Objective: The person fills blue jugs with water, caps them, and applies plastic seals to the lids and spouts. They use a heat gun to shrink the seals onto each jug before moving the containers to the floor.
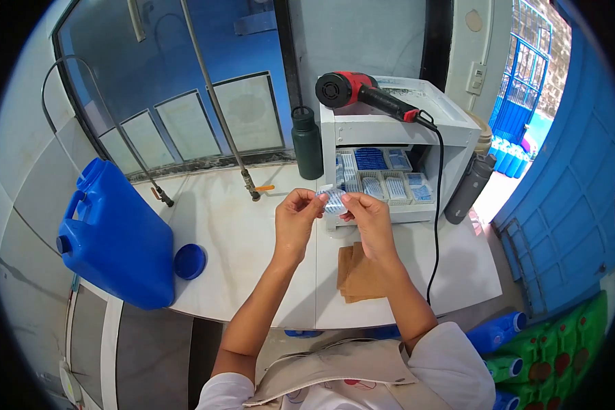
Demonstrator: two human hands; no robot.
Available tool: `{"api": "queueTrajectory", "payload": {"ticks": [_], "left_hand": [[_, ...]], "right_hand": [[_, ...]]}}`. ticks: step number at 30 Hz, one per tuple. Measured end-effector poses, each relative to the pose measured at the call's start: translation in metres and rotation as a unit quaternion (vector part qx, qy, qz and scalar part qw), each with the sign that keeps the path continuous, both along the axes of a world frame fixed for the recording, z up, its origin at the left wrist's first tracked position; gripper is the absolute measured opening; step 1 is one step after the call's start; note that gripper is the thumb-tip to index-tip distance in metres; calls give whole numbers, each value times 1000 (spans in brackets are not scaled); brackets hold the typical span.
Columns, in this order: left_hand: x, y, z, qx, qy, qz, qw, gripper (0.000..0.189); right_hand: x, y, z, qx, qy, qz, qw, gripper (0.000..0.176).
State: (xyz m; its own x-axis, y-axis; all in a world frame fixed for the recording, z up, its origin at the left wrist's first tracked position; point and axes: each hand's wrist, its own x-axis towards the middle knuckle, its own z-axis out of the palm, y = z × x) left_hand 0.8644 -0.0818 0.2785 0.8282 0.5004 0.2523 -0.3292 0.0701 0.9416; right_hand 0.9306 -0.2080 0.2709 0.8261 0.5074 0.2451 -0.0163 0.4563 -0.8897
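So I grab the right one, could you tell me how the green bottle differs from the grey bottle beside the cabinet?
The green bottle is dark green and stands left of the white cabinet; the grey bottle is grey and stands on its right. Both are capped cylinders.

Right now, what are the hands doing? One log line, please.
left hand: pinches small blue packet | right hand: pinches it too | where: above white counter | nearby: blue jerrycan, heat gun

Sachet point(333, 200) before cabinet point(389, 130), jerrycan point(119, 239) left
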Motion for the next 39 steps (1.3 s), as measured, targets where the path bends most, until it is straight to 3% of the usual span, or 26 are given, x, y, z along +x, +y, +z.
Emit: {"api": "queueTrajectory", "payload": {"ticks": [5,7,11,13,14,16,20,22,23,25,28,33,35,38,39], "left_hand": [[-17,1,13,-82,-11,-62,995,14],[-21,0,15,-84,-16,-65,994,14],[-30,0,20,-58,-39,-59,996,8],[-34,2,22,-51,-52,-60,996,7],[-35,4,23,-83,-50,-72,993,8],[-39,7,26,-116,-48,-81,989,10],[-44,16,31,-195,-31,-88,976,17],[-43,19,25,-223,-22,-99,970,18],[-39,18,22,-135,-59,-1,989,17],[-42,18,22,88,-105,181,974,14],[-52,6,29,161,-89,157,970,15],[-50,3,40,122,-67,123,983,15],[-48,-2,42,192,-190,288,919,13],[-48,2,39,249,-129,213,936,11],[-47,2,40,221,-117,194,949,11]], "right_hand": [[-1,7,-2,-63,-97,-44,992,16],[-5,10,1,-30,-29,35,999,11],[-5,11,11,-14,-19,70,997,11],[-5,11,17,-39,-14,136,990,12],[-3,11,22,-38,-15,138,990,12],[-1,10,32,62,81,277,955,16],[-10,17,43,122,86,311,939,20],[-10,26,38,102,19,233,967,21],[-12,30,37,101,19,235,966,21],[-16,35,35,87,-99,93,987,20],[-22,35,39,81,-143,52,985,19],[-30,34,45,69,-205,1,976,15],[-32,33,47,71,-205,-12,976,14],[-36,34,50,67,-238,-44,968,13],[-38,35,50,73,-232,-34,969,13]]}}
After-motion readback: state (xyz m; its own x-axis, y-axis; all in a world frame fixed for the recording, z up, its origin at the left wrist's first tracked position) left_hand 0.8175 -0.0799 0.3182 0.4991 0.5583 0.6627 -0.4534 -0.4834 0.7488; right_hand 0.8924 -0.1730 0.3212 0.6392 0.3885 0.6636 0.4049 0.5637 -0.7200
